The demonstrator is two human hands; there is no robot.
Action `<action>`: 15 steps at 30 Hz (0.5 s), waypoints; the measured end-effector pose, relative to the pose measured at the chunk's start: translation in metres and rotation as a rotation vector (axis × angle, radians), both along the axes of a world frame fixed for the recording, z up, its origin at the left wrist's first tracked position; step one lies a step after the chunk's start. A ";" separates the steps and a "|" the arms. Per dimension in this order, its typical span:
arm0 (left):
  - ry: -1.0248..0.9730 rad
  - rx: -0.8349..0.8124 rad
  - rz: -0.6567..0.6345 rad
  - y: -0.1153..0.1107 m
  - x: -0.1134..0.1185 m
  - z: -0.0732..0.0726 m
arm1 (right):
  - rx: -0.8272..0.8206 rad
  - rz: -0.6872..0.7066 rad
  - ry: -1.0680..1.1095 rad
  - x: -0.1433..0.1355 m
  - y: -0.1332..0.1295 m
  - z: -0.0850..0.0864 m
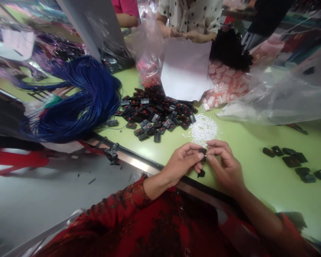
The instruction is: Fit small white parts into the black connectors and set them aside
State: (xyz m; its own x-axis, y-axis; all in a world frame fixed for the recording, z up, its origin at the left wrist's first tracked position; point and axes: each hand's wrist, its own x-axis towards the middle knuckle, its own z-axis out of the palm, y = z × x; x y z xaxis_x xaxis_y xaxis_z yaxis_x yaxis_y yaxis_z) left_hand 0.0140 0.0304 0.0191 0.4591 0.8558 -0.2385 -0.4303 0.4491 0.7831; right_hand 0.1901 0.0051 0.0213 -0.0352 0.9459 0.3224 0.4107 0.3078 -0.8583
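My left hand [182, 161] is closed on a small black plastic connector housing [203, 151], held above the table's front edge. From the other side, my right hand [226, 165] pinches a tiny white piece [205, 155] against that housing. Whether the piece is inside or only touching it, I cannot tell. Just below my left fingers is another black part [201, 174]; whether they touch it is unclear. Behind my hands lies a spread of tiny white pieces [204, 129]. Left of it is a heap of black connector housings [156, 116], some with red or orange parts.
A bundle of blue wires [96, 96] lies at the left. Several black housings [291, 161] sit at the right. Behind are a white sheet [186, 69], pink pieces [226, 84] and clear plastic bags [273, 96]. Across the table sits a person in a dotted shirt [192, 16].
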 end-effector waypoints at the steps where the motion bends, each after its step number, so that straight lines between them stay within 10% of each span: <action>1: 0.004 0.006 0.003 0.000 0.000 0.000 | -0.008 0.001 0.005 0.000 0.000 0.000; 15: 0.087 0.055 -0.087 -0.018 -0.014 -0.011 | -0.576 0.162 0.420 0.000 -0.012 -0.010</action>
State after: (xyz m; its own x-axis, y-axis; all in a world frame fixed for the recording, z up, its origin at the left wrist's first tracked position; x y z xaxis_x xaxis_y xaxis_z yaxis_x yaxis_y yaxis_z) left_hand -0.0003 0.0126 0.0085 0.5122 0.8263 -0.2343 -0.3210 0.4372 0.8401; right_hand 0.1897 -0.0070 0.0108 -0.1715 0.9630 -0.2077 -0.0007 -0.2110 -0.9775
